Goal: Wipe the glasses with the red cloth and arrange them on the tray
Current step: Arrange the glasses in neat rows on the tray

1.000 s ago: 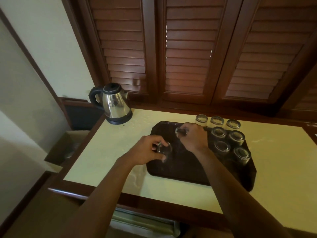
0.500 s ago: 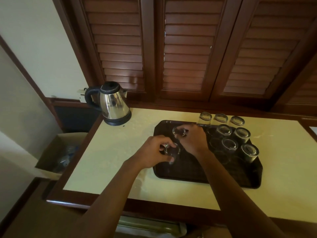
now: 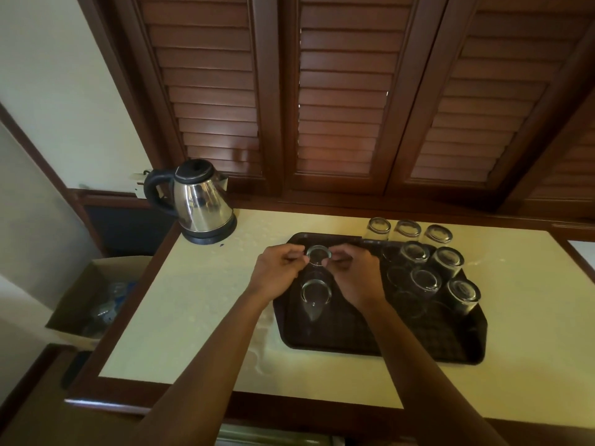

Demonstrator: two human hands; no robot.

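Filling tray point(image 3: 383, 346): 6 upturned glasses point(image 3: 425, 280)

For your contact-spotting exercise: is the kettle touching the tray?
Apart. The head view shows the kettle standing at the counter's back left corner, with a clear strip of bare pale counter between its black base and the tray.

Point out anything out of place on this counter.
Three clear upturned glasses stand on the cream counter behind the dark brown tray, not on it. No red cloth is in view. Nothing looks spilled or broken.
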